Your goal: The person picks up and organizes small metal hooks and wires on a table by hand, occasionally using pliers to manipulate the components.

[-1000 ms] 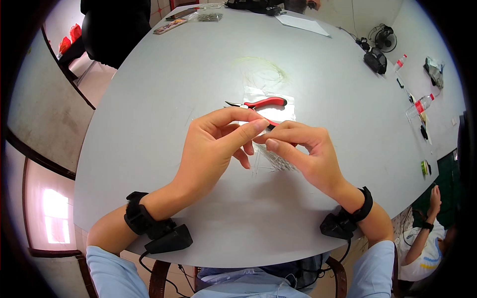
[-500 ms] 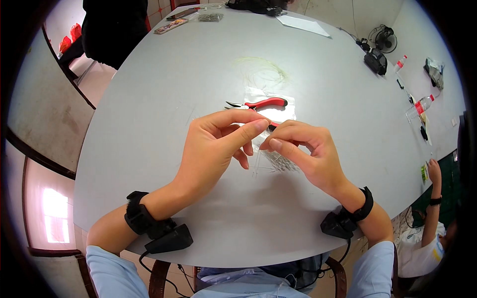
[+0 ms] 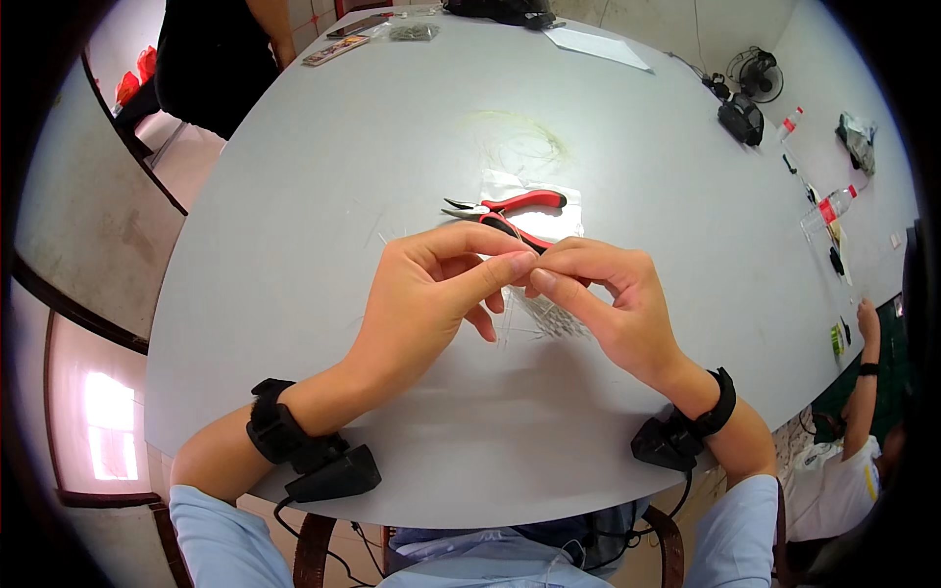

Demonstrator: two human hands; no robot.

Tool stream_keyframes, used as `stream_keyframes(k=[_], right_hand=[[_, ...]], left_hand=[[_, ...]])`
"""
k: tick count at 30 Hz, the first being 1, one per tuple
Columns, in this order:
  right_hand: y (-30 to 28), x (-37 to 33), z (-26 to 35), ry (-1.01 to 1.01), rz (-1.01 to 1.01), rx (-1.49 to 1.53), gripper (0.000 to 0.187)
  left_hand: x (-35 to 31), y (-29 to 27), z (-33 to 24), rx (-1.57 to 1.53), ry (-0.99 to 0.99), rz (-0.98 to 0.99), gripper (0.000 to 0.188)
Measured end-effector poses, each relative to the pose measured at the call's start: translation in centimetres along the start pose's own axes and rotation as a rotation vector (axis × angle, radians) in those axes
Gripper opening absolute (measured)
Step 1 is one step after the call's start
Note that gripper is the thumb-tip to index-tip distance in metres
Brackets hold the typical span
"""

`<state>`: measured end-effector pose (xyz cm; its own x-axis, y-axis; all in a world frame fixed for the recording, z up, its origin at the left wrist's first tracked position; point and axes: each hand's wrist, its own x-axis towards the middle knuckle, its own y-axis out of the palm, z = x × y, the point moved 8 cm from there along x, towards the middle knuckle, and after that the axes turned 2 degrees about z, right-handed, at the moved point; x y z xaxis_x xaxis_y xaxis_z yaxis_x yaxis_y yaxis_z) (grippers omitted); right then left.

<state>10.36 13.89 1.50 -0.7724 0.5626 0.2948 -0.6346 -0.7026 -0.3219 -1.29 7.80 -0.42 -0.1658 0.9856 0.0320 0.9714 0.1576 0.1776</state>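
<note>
The grip of my left hand (image 3: 417, 289) is narrow: the tip of the thumb meets the tip of the index finger, and the other fingers are curled loosely below. The grip of my right hand (image 3: 608, 289) is also narrow, with thumb and index finger close together, and its fingertips come to the fingertips of the left. If some thin piece is between them, it is too small for me to see, so I cannot tell what I hold.

Both hands are above the light grey counter (image 3: 284, 255) with the curved edge. Just beyond my fingers lie the pliers with red and black handles (image 3: 524, 201), their slender metal jaws turned to the left. They rest partly on a flat white sheet (image 3: 566, 221), and my fingers hide a part of the lower handle. Under my hands, nearer to me, there is a heap of thin silver-coloured pins (image 3: 556, 318), partly covered by the right hand. Farther away than the sheet lies a loose coil of fine yellowish strand (image 3: 557, 147). I wear a black strap with a device on the left wrist (image 3: 279, 423) and another on the right wrist (image 3: 720, 404).
</note>
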Motion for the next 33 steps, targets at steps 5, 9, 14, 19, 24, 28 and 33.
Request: stream_keyframes(k=[5, 9, 14, 19, 24, 28, 33], right_hand=[[0.01, -0.01, 0.12, -0.014, -0.001, -0.007, 0.010], [0.07, 0.03, -0.08, -0.003, 0.000, -0.020, 0.010], [0.14, -0.07, -0.34, 0.007, 0.006, -0.010, 0.012], [0.30, -0.13, -0.40, 0.075, 0.011, 0.029, 0.013], [0.29, -0.19, -0.56, 0.093, 0.024, 0.016, 0.012], [0.26, -0.22, -0.46, 0.070, 0.021, 0.008, 0.012], [0.43, -0.21, -0.26, 0.074, 0.016, 0.058, 0.012]], left_hand=[[-0.08, 0.15, -0.23, 0.008, 0.023, 0.009, 0.011], [-0.16, 0.08, -0.39, 0.021, 0.033, -0.006, 0.010], [-0.17, 0.23, -0.47, 0.008, 0.018, -0.006, 0.011], [-0.16, 0.21, -0.51, 0.008, 0.028, -0.013, 0.010], [-0.15, 0.24, -0.47, 0.001, 0.035, -0.015, 0.010], [-0.17, 0.15, -0.40, 0.008, 0.033, -0.022, 0.010], [-0.18, -0.03, -0.48, 0.034, 0.027, -0.018, 0.016]])
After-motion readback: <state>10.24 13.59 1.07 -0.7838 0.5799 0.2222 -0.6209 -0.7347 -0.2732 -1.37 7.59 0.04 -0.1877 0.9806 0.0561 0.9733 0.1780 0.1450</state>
